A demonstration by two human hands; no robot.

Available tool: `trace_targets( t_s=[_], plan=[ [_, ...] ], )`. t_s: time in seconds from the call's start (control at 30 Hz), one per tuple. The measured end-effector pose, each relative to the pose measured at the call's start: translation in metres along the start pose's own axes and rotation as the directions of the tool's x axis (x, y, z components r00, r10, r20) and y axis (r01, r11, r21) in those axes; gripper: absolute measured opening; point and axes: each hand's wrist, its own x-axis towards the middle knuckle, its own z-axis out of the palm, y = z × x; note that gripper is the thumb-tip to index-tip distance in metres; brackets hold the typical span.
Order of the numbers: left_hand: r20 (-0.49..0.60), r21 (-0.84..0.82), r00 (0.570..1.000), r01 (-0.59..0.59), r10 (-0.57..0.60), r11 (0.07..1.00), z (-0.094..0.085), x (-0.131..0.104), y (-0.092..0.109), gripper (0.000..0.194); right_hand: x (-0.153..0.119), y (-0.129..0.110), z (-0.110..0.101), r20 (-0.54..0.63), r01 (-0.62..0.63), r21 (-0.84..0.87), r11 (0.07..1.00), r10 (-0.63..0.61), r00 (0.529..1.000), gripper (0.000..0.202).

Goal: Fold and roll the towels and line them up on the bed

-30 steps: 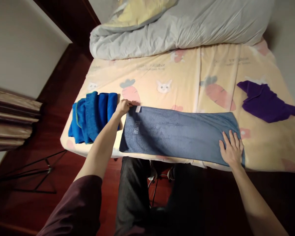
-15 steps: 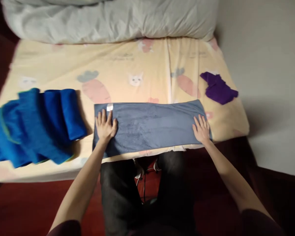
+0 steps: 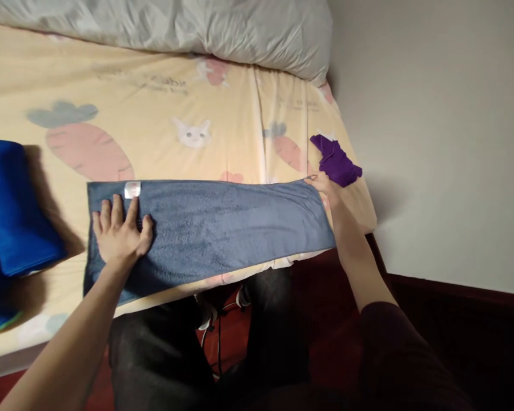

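A grey-blue towel (image 3: 223, 228) lies spread lengthwise along the front edge of the bed, with a small white label near its far left corner. My left hand (image 3: 122, 231) rests flat on the towel's left end, fingers spread just below the label. At the far right corner, my right hand (image 3: 321, 184) pinches the towel's edge between thumb and fingers. Close behind that hand is a crumpled purple cloth (image 3: 338, 162), apart from the towel.
Folded blue cloths (image 3: 15, 211) lie at the left, partly out of view. The bed's yellow sheet (image 3: 154, 125) carries carrot and cat prints. A bulky grey-white quilt (image 3: 188, 28) lines the back. A pale wall (image 3: 432, 142) stands on the right.
My right hand has gone from lying flat on the towel's right end to gripping its far right corner. My left hand stays flat on the towel. The view has turned right.
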Motion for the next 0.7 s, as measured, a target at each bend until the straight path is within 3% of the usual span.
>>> trace_targets(
  t_s=[0.07, 0.17, 0.27, 0.37, 0.43, 0.53, 0.7],
  plan=[
    [-0.007, -0.005, 1.000, 0.007, -0.007, 1.000, -0.001, 0.000, 0.002, 0.071, 0.009, 0.003, 0.005, 0.025, -0.033, 0.027, 0.999, 0.032, 0.999, 0.051],
    [-0.021, -0.019, 1.000, -0.009, 0.009, 1.000, -0.002, 0.000, 0.004, 0.071, 0.015, 0.004, 0.010, -0.026, -0.126, 0.076, 0.989, 0.128, 0.991, 0.047],
    [-0.021, -0.017, 1.000, -0.009, 0.009, 1.000, -0.002, 0.001, 0.005, 0.071, -0.001, -0.014, 0.020, -0.129, -0.170, -0.032, 0.985, 0.164, 0.978, 0.054],
    [0.005, 0.005, 1.000, 0.009, -0.010, 1.000, -0.003, 0.001, 0.007, 0.072, -0.040, -0.041, 0.043, -0.128, -0.022, -0.179, 0.984, -0.001, 0.992, 0.061],
    [0.014, 0.019, 1.000, 0.009, -0.010, 1.000, -0.003, 0.000, 0.008, 0.072, -0.065, -0.051, 0.059, -0.021, 0.159, -0.198, 0.967, -0.166, 0.986, 0.062],
    [-0.007, 0.027, 1.000, -0.014, 0.014, 1.000, -0.002, -0.001, 0.007, 0.072, -0.077, -0.041, 0.071, 0.094, 0.252, -0.185, 0.950, -0.238, 0.967, 0.063],
    [0.075, 0.082, 0.995, -0.075, 0.069, 0.994, -0.006, 0.021, -0.010, 0.077, -0.052, 0.000, 0.056, 0.039, 0.104, -0.183, 0.978, -0.098, 0.994, 0.065]
  ],
)
